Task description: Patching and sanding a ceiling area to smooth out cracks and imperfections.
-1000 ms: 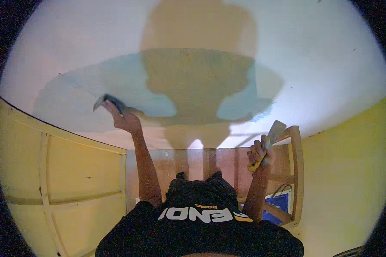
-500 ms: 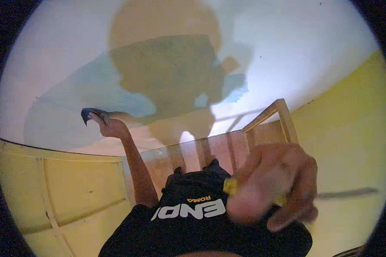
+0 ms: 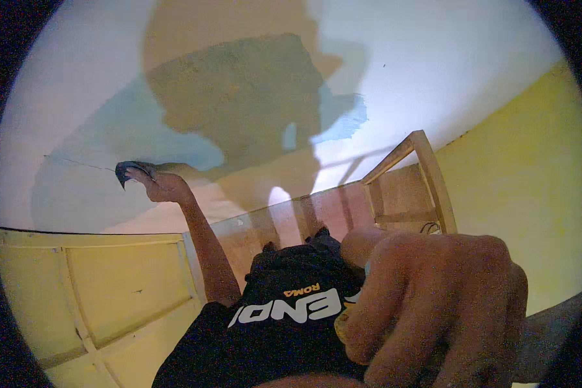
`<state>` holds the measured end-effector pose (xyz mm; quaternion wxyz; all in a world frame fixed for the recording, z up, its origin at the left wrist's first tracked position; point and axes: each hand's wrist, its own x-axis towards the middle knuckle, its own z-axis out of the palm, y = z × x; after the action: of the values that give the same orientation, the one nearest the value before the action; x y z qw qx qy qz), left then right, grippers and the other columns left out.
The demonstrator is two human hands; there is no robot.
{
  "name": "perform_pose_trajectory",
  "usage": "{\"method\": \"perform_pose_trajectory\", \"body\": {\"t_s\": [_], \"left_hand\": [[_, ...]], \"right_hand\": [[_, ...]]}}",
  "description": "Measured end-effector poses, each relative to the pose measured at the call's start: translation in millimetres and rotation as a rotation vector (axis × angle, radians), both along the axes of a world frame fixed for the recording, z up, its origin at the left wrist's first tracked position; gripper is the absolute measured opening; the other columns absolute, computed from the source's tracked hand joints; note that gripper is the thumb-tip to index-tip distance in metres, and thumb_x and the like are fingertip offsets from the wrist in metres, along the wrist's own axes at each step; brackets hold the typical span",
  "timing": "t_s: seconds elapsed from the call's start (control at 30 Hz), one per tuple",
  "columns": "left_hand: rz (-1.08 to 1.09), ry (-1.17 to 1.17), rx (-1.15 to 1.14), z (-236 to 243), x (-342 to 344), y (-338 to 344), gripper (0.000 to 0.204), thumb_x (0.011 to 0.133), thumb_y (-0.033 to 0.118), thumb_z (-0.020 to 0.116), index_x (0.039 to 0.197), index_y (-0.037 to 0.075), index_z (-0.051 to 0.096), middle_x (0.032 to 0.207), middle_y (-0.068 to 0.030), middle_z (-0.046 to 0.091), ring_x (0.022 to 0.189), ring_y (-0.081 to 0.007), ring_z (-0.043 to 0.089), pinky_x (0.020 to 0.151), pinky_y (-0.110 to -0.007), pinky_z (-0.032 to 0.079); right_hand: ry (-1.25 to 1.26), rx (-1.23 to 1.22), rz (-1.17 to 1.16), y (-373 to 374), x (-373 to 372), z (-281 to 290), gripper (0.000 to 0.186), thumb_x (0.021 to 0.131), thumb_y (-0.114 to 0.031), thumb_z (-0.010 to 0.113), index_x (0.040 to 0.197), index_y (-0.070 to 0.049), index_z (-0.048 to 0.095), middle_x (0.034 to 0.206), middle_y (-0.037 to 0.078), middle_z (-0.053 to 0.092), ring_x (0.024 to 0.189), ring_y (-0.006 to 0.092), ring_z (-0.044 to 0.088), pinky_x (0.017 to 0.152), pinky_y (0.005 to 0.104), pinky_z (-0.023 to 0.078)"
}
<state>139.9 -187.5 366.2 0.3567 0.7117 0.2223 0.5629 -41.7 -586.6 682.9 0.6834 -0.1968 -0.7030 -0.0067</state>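
Observation:
My left hand (image 3: 167,188) reaches out to the left, with its fingers closed on a thin, dark, curled sheet (image 3: 125,171). It lies against a white wall surface (image 3: 77,123) that carries a large blue-grey patch (image 3: 258,71). Close to the camera, at the lower right, my right hand (image 3: 443,304) is wrapped round a scraper. Only a bit of its yellow handle (image 3: 341,328) shows by the fingers, while a wide grey blade (image 3: 556,339) sticks out on the far right side. The fist hides the rest.
A wooden frame (image 3: 427,174) stands at the right before a yellow wall (image 3: 511,187). Yellow panels (image 3: 129,284) with battens line the left. Reddish-brown boards (image 3: 284,220) lie beyond my feet. My head's shadow (image 3: 233,97) covers much of the patch.
My right hand has come nearer the camera, moving down and right, and the scraper has turned so its blade looks broader. My left hand has shifted slightly left with the dark sheet.

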Motion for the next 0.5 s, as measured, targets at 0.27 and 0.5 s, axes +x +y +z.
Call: {"method": "perform_pose_trajectory", "body": {"t_s": [0.27,0.5], "left_hand": [[-0.184,-0.160,0.232,30,-4,-118,0.052,0.099,0.022,0.046,0.147,0.002,0.047,0.152,-0.0244,0.041,0.140,-0.0442,0.041,0.114,-0.053,0.035],[-0.217,-0.035,0.550,68,-3,-142,0.050,0.100,0.023,0.038,0.144,0.001,0.049,0.149,-0.0233,0.046,0.141,-0.0542,0.031,0.117,-0.059,0.027]], "right_hand": [[0.547,0.002,-0.172,4,8,-86,0.039,0.100,-0.040,0.057,0.079,-0.007,0.061,0.096,0.027,0.068,0.059,0.0266,0.065,0.052,0.0363,0.055],[1.204,0.154,-0.446,22,11,-219,0.038,0.107,-0.035,0.044,0.083,-0.007,0.056,0.079,0.013,0.062,0.065,0.0276,0.060,0.054,0.0379,0.055]]}}
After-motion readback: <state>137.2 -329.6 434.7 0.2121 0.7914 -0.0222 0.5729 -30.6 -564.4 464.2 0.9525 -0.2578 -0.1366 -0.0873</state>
